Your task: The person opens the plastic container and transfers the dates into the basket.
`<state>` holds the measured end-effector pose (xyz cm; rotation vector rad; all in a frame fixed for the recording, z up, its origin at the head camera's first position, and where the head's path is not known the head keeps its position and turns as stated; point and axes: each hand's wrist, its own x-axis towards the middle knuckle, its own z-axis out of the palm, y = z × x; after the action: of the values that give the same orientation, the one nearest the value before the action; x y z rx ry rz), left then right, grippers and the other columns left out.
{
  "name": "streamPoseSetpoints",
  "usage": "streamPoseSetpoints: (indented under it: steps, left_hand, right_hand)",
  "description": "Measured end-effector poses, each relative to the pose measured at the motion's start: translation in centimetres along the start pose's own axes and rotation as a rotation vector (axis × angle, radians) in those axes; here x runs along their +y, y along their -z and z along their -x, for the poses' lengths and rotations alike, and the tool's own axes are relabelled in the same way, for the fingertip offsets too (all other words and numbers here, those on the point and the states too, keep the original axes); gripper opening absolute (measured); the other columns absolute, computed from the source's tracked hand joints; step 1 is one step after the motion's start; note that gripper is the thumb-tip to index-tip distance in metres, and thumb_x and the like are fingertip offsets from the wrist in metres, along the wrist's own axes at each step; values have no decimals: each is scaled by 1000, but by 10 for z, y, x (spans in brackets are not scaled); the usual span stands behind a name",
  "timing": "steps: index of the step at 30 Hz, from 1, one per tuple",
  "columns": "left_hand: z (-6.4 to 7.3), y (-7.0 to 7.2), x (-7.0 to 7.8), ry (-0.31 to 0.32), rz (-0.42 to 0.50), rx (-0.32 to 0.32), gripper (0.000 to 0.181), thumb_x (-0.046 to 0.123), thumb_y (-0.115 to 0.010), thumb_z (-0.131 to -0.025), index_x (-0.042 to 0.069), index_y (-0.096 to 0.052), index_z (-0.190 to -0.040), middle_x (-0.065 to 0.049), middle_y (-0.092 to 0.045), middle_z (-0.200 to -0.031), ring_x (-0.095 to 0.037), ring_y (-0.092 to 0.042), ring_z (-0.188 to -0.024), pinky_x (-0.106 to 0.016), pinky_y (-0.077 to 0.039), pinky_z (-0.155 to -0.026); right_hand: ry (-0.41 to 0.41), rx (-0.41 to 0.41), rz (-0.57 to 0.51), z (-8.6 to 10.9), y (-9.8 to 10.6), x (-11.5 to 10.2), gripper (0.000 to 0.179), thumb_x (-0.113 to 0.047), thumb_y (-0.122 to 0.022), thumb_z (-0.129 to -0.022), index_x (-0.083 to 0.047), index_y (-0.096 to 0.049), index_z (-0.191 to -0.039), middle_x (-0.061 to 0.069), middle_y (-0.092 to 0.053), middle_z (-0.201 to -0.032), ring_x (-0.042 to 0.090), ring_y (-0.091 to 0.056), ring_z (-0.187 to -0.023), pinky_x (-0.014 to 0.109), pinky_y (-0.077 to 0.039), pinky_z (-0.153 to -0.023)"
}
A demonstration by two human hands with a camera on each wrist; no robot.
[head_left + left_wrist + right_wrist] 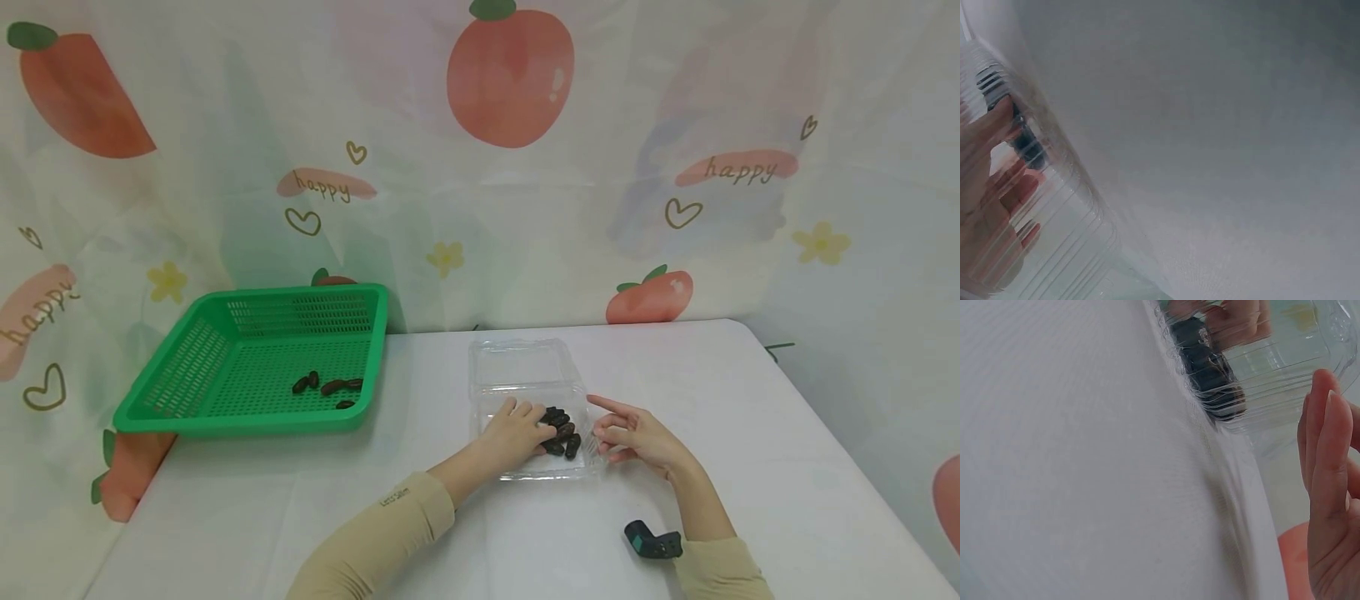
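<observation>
A clear plastic clamshell box (521, 478) lies with its lid (522, 364) folded back. Dark brown dates (573, 446) are gathered in the right part of its base. My left hand (516, 435) reaches into the box from the left, its loosely bent fingers at the dates. Through the ribbed plastic wall, the left wrist view shows a fingertip (1004, 109) against the dark fruit and a gap between thumb and fingers. Beside the box's right wall is my right hand (637, 435), fingers relaxed and holding nothing, the index extended along the edge.
A green slotted plastic basket (247, 421) stands at the left, with several dates (332, 387) in its right part. A small black device (652, 542) is at my right cuff. White cloth (720, 400) covers the table, and a fruit-print curtain (420, 133) hangs behind it.
</observation>
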<state>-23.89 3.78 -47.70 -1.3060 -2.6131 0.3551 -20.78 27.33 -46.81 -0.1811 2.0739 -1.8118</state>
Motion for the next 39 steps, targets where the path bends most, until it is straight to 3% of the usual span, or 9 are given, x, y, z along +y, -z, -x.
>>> streamPoseSetpoints:
  steps: [12, 22, 27, 39]
  left_hand:
    - [-1, 3, -1, -24, 31, -18, 33, 49, -51, -86, 33, -58, -115, 7, -49, -120, -11, -46, -106, -29, -34, -91]
    - [-2, -1, -1, -51, 17, -2, 31, 47, -51, -88, 31, -59, -113, 8, -50, -118, -10, -47, -104, -30, -34, -90]
    - [-2, 2, -2, -45, 30, -27, 32, 45, -50, -89, 30, -58, -117, 6, -49, -127, -12, -46, -113, -33, -33, -96]
    - [4, 11, -14, -3, 57, -33, 30, 42, -49, -91, 28, -57, -116, 6, -47, -125, -13, -45, -113, -37, -32, -101]
  right_hand:
    - [-8, -2, -3, -1, 1, -1, 68, -9, -60, -87, 2, -21, -142, -3, -59, -85, 8, -61, -68, 25, -53, -58]
    - [-14, -1, 1, -1, 1, -1, 68, -10, -60, -88, 2, -21, -142, -2, -59, -86, 8, -61, -68, 26, -53, -58]
    - [-18, -1, 5, 1, 1, -2, 68, -10, -60, -88, 2, -21, -142, -2, -59, -86, 9, -61, -68, 26, -53, -59]
    - [-19, 14, 14, 1, -1, -3, 68, -10, -60, -88, 1, -22, -143, -1, -58, -86, 9, -61, -69, 26, -53, -58]
